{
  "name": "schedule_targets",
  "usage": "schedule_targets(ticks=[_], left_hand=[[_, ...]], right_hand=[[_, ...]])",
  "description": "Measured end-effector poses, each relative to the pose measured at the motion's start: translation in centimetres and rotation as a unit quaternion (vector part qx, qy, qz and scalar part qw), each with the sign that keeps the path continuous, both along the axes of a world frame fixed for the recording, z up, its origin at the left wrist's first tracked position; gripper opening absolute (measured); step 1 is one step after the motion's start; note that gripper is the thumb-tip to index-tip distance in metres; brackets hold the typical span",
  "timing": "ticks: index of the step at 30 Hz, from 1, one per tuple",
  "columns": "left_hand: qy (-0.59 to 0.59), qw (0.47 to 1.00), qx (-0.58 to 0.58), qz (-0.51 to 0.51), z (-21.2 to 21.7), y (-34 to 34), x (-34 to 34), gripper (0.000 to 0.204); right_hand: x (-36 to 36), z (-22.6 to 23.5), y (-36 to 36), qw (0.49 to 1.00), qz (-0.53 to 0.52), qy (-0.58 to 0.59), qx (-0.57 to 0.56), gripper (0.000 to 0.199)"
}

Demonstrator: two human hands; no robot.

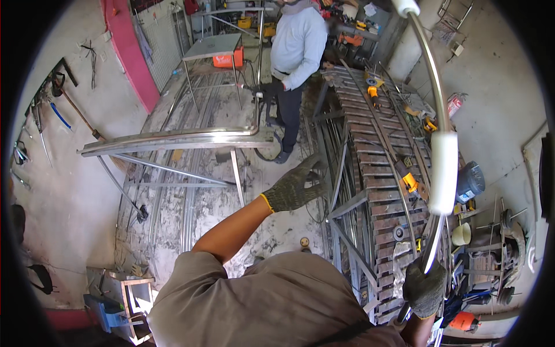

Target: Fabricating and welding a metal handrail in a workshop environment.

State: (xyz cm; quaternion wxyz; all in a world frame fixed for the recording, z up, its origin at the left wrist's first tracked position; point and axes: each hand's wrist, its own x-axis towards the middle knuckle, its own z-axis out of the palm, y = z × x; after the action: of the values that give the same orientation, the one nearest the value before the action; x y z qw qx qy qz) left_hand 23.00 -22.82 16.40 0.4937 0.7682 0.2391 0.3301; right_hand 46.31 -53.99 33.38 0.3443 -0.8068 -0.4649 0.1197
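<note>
Curved tube (441,104), top cropped, in right hand (425,287).

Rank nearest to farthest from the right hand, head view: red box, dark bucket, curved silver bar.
1. Curved silver bar: held in the right hand.
2. Dark bucket: ahead, right side.
3. Red box: far ahead, left.

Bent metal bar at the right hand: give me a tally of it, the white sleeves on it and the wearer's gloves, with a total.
Bent metal bar: 1
White sleeves: 2, one cut by the top edge
Worn gloves, left glove and right glove: 2
Total: 5
</note>
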Motion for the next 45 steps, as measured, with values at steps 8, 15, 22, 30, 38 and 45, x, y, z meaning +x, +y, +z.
schedule_targets(ticks=[8, 15, 22, 30, 38, 45], left_hand=[[-0.307, 0.945, -0.086, -0.076, 14.6, -0.6, 1.5, 0.095], [-0.482, 0.864, -0.143, -0.019, 13.2, -4.5, -2.3, 0.068], [-0.577, 0.795, -0.183, 0.032, 12.0, -5.5, -5.9, 0.042], [-0.641, 0.739, -0.169, 0.116, 11.2, -3.7, -9.3, 0.024], [-0.668, 0.702, -0.201, 0.145, 9.4, -4.8, -9.4, 0.036], [-0.717, 0.670, -0.188, -0.047, 8.0, -4.1, -10.1, 0.042]], right_hand=[[-1.4, 0.2, 0.8, 0.971, 0.235, -0.004, -0.032, 0.024], [-3.7, 1.9, 3.4, 0.931, 0.335, -0.040, -0.138, 0.039], [-5.7, 2.9, 6.1, 0.895, 0.404, -0.053, -0.181, 0.048], [-6.2, 2.5, 6.7, 0.876, 0.408, -0.072, -0.249, 0.047], [-4.7, 4.0, 6.2, 0.878, 0.392, -0.187, -0.199, 0.040], [-5.9, 7.0, 6.4, 0.863, 0.391, -0.262, -0.182, 0.038]])
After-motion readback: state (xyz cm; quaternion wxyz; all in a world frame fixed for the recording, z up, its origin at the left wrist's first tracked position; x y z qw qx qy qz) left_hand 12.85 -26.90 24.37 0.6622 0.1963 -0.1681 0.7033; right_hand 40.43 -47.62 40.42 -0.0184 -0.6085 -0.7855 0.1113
